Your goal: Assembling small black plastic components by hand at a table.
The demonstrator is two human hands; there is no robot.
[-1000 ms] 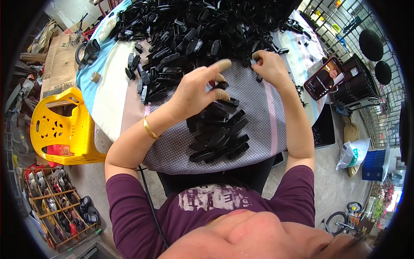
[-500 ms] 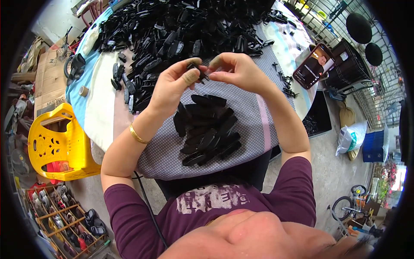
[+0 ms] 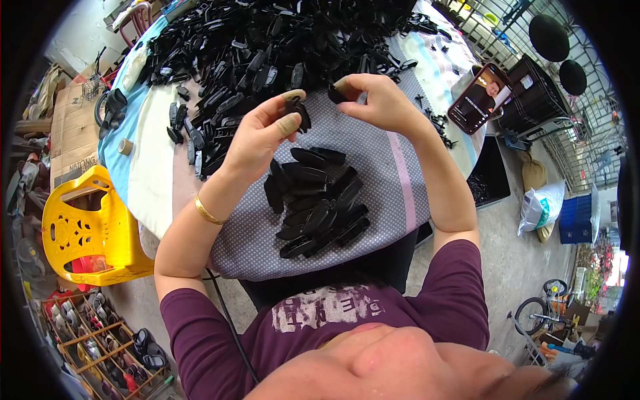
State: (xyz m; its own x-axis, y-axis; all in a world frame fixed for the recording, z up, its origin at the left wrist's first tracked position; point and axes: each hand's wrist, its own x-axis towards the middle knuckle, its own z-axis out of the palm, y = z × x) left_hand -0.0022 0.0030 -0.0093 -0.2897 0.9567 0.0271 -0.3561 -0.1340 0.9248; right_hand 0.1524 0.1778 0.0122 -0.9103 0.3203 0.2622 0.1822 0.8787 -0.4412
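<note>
Between the taped thumb and fingertips of my left hand [image 3: 263,137] is a small black plastic piece [image 3: 303,116], its exact kind unclear. My right hand [image 3: 381,103] pinches another dark, curved black piece [image 3: 335,95] at the near edge of a large heap of black plastic parts [image 3: 267,40]. The two hands are apart, above the dotted grey tablecloth [image 3: 380,173]. Closer to my body, below the hands, lies a smaller pile of long, oval black pieces [image 3: 320,207]. Tape wraps fingertips on both hands.
A phone [image 3: 481,99] with a lit screen stands at the table's right, near scattered small black bits [image 3: 437,123]. On the left are a tape roll [image 3: 125,147], a yellow plastic chair [image 3: 93,227] and a shoe rack [image 3: 100,340]. A black bin [image 3: 490,177] stands at right.
My hands have drawn apart. The right has moved slightly right and up and now pinches a black piece; the left still holds its small piece.
</note>
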